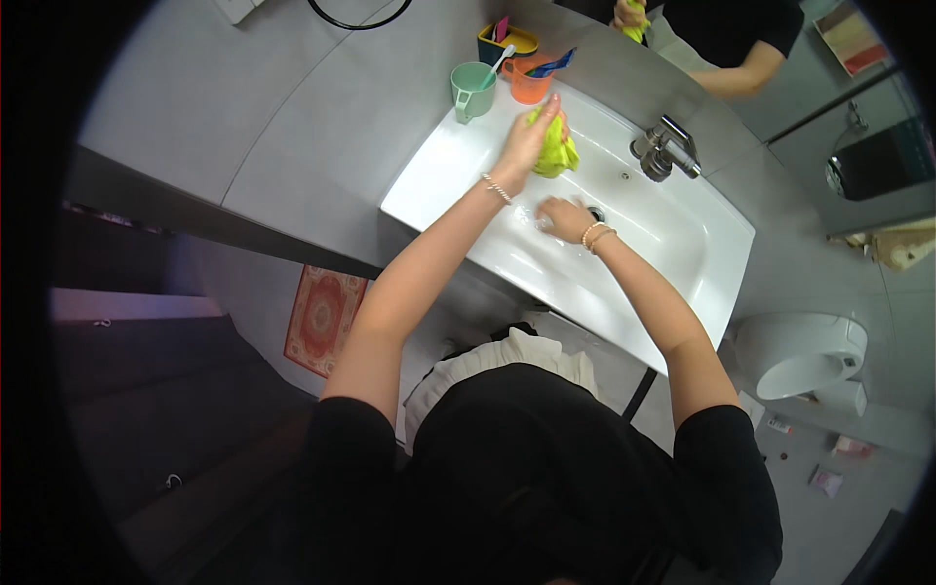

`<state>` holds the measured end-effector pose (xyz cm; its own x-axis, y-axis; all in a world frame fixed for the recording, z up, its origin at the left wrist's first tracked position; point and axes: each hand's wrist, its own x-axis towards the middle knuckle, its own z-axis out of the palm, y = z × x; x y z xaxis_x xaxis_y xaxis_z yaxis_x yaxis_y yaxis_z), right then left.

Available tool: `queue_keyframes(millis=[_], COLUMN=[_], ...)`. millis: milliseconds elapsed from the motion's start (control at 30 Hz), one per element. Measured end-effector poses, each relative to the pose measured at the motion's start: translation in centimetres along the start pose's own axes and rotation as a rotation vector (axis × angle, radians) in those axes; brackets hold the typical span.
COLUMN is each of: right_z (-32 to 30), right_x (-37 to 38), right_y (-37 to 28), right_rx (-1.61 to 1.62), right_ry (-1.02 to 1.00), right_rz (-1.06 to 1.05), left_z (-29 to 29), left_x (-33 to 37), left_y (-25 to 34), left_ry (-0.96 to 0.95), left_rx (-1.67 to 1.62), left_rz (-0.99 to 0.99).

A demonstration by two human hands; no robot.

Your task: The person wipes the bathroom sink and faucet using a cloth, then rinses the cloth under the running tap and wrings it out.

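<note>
My left hand [527,138] is closed round a bunched yellow-green cloth [556,151], held over the left part of the white sink [702,255]. Lower in the basin, my right hand [565,220] reaches down beside the drain [596,214], its fingers loosely bent and apart, with no object visible in them. A wet, shiny patch shows on the basin by its fingertips. At the back of the sink, the chrome faucet [666,149] stands clear of both hands.
On the sink's back left corner stand a green cup [473,90] with a toothbrush, an orange cup [529,86] and a small dark box [495,47] with a yellow rim. A mirror [682,49] is behind. A toilet [799,356] stands right; a red patterned mat [325,320] lies left.
</note>
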<state>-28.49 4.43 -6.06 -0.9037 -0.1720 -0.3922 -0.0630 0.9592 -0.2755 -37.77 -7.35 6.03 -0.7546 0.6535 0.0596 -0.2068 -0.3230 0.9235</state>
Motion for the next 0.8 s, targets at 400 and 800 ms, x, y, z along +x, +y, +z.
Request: queue_keyframes(millis=[400, 800], right_z=[-0.4, -0.1], right_x=[-7.1, -14.4], right_y=[-16.8, -24.3], right_rx=[1.504, 1.067], right_ry=[0.492, 0.493], right_rz=[-0.325, -0.078], left_z=[-3.9, -18.1], left_x=[-13.7, -28.2], left_y=[8.8, 1.3], left_ry=[-0.088, -0.076], left_rx=[0.769, 0.925], left_rz=[0.337, -0.248])
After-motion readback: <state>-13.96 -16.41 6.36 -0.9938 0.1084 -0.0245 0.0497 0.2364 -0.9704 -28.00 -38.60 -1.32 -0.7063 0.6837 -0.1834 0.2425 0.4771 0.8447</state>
